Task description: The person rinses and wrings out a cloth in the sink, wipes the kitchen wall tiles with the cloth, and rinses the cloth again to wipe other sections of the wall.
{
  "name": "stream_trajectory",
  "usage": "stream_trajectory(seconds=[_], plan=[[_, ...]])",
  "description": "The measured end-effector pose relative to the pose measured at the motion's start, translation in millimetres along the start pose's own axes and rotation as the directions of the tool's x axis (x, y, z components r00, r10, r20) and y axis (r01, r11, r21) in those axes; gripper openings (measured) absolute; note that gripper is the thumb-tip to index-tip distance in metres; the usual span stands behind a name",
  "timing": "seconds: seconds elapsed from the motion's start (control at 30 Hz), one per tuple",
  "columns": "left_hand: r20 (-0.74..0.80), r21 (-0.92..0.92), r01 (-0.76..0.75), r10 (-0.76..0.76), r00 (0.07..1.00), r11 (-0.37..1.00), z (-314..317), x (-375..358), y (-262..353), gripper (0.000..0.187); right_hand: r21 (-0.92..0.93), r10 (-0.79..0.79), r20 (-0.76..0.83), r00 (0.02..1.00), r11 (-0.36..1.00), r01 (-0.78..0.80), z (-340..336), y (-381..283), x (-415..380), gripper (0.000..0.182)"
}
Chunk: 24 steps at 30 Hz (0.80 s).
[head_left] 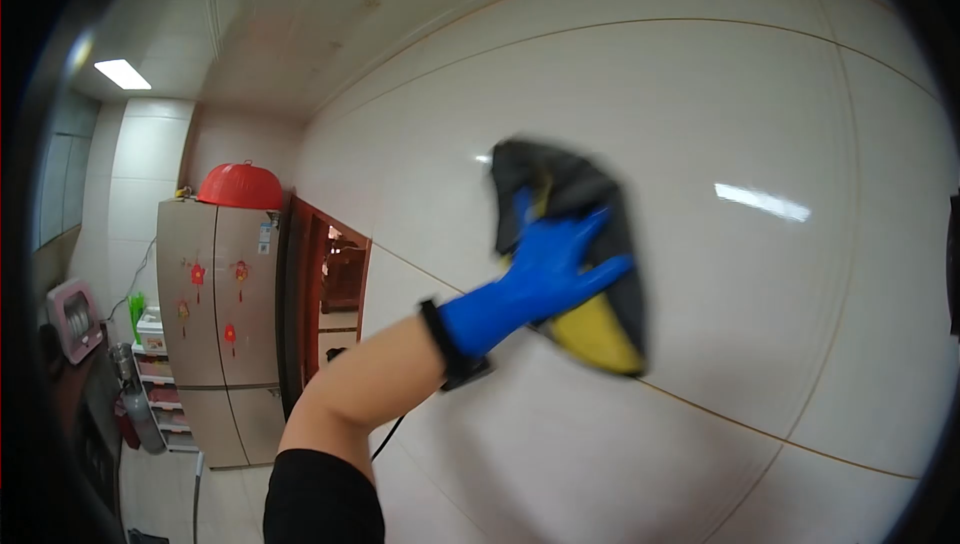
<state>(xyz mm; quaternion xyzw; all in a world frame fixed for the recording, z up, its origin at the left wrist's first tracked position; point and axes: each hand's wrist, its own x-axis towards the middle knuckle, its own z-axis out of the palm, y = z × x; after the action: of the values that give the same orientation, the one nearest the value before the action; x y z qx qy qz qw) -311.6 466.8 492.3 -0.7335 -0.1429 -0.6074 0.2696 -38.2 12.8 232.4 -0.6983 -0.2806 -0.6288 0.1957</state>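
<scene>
My left hand, in a blue rubber glove with a black cuff at the wrist, presses a cleaning cloth flat against the glossy cream wall tiles, well above the floor. The cloth is dark grey on its outer face with a yellow side showing at the lower edge and near the top; its outline is blurred. My gloved fingers are spread open and laid across the cloth's middle, the thumb pointing toward its right edge, so the cloth sits between my palm and the tile and spills past the fingertips above and below. My right hand does not appear. My bare forearm and a black sleeve run down to the lower edge of the view. Farther along the wall, a dark wooden doorway opens beside a tall beige refrigerator dotted with small red decorations, a red basin resting upside down on top. A ceiling light glows beyond.
</scene>
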Motion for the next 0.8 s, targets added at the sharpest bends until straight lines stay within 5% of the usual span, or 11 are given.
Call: stream_trajectory(seconds=[0.03,0.17,0.23,0.3,0.33,0.43,0.47,0.53,0.57,0.63,0.8], plan=[[-0.114,0.026,-0.17,0.171,0.979,0.985,2,31,-5,0.073,-0.008,-0.008,-0.006,1.0,1.0,0.008,2,-1,0,0.062],[0.042,-0.435,0.309,-0.324,0.945,0.846,-11,94,-99,0.076,-0.021,-0.017,-0.014,1.0,1.0,0.017,1,-3,1,0.061],[-0.133,-0.442,0.291,-0.383,0.914,0.848,11,70,-183,0.071,-0.019,-0.01,-0.022,1.0,1.0,0.01,2,-4,2,0.061],[-0.023,0.121,0.387,-0.387,0.922,0.914,51,9,-289,0.062,-0.015,-0.003,-0.033,0.999,1.0,0.002,5,-5,7,0.062],[-0.083,-0.121,0.665,-0.675,0.733,0.737,59,-22,-294,0.064,-0.01,0.0,-0.033,0.999,1.0,0.0,7,-6,8,0.062],[-0.088,0.233,0.77,-0.776,0.625,0.594,140,-156,-383,0.062,0.04,-0.005,-0.013,1.0,0.999,0.005,7,-13,16,0.059],[-0.077,0.244,0.812,-0.825,0.561,0.53,119,-183,-361,0.061,0.071,0.012,-0.017,1.0,0.997,-0.011,6,-15,15,0.055],[-0.085,0.283,0.792,-0.808,0.583,0.542,79,-200,-315,0.059,0.053,0.032,-0.096,0.995,0.998,-0.027,3,-13,12,0.05],[-0.08,0.314,0.755,-0.776,0.626,0.576,63,-190,-287,0.059,0.008,0.027,-0.17,0.985,1.0,-0.026,1,-7,8,0.048],[-0.06,0.374,0.644,-0.675,0.735,0.668,39,-144,-216,0.058,0.044,0.037,-0.072,0.997,0.998,-0.033,4,-4,9,0.044],[0.054,0.273,0.284,-0.309,0.949,0.919,-5,-16,18,0.057,0.202,0.051,0.118,0.992,0.977,-0.075,7,-1,11,0.07]])
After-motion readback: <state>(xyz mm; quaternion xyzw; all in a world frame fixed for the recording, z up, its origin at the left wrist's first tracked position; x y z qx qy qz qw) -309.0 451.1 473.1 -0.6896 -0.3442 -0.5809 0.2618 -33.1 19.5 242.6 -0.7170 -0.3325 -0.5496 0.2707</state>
